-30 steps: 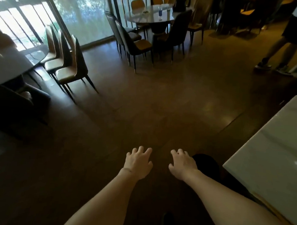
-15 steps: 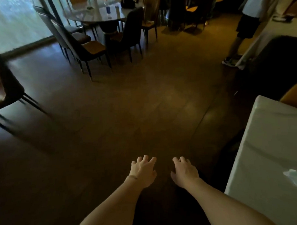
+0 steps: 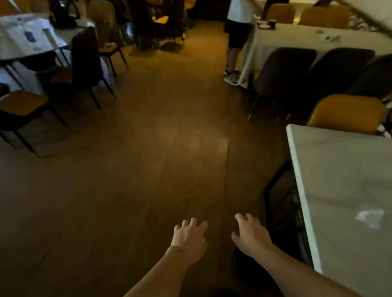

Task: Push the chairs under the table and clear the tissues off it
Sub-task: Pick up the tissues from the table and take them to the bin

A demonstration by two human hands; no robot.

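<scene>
Left hand (image 3: 190, 240) and right hand (image 3: 252, 236), both palm-down with fingers loosely spread and holding nothing, hover side by side above the brown floor (image 3: 145, 168). To their right stands the white table (image 3: 336, 175); a crumpled tissue (image 3: 370, 217) lies on its top, well right of the right hand. A yellow-backed chair (image 3: 347, 113) stands at the table's far end. No writing is legible; papers on the far-left table (image 3: 27, 40) are blurred
</scene>
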